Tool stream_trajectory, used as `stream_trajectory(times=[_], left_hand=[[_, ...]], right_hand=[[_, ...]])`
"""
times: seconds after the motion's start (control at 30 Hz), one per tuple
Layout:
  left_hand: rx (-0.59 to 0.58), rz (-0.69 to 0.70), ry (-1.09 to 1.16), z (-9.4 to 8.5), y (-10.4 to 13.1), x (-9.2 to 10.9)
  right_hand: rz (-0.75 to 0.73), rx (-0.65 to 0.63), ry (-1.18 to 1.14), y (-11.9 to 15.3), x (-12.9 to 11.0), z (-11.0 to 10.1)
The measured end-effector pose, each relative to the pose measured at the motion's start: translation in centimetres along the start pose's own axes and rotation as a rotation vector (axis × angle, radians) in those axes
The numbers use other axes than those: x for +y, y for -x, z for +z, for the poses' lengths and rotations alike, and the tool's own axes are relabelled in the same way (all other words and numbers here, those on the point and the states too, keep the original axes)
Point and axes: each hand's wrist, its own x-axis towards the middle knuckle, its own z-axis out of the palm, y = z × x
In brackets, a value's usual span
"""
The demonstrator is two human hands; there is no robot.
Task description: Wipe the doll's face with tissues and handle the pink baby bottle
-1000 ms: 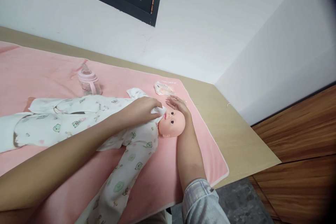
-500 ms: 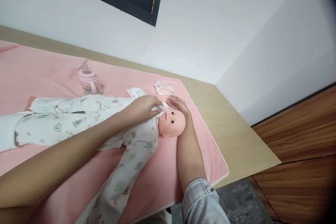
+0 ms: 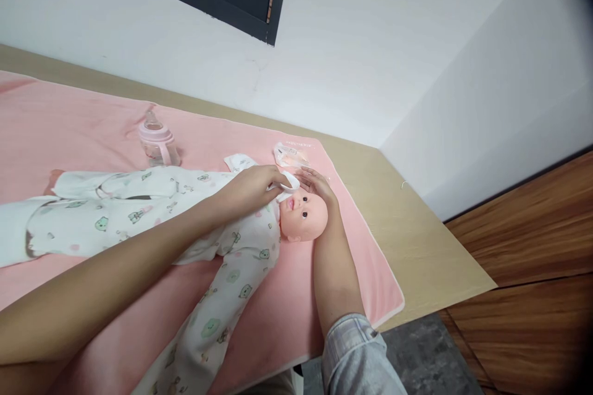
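Observation:
A bald baby doll [image 3: 311,220] lies face up on a pink blanket [image 3: 278,315], its head toward the right. It wears a white printed outfit [image 3: 152,213]. My left hand [image 3: 259,184] is closed on a small white cloth [image 3: 291,182] beside the doll's chin and cheek. Against the far side of the doll's head rests my right hand [image 3: 315,182], its fingers stretched out and apart, with nothing in them.
Beyond the doll stands a pink-lidded baby bottle [image 3: 158,145]. A small clear plastic packet [image 3: 290,154] lies just past my right hand. The wooden table [image 3: 398,222] ends at the right, near brown wood panels [image 3: 532,247]. A white wall rises behind.
My left hand has lifted the white cloth slightly off the doll's mouth and toward the far cheek, so the mouth shows more. The right hand has barely moved.

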Motion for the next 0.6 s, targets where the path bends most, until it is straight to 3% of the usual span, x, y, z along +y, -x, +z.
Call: stream_trajectory(times=[0.17,0.43,0.6], left_hand=[[0.015,0.01,0.06,-0.3,0.0,0.1],[-0.104,0.043,0.115,-0.3,0.4,1.2],[-0.077,0.057,0.088,-0.1,0.3,1.0]], right_hand=[[0.003,0.004,-0.002,0.1,0.0,0.0],[-0.001,-0.004,-0.007,-0.1,0.2,-0.1],[-0.009,-0.025,-0.018,-0.4,0.5,-0.5]])
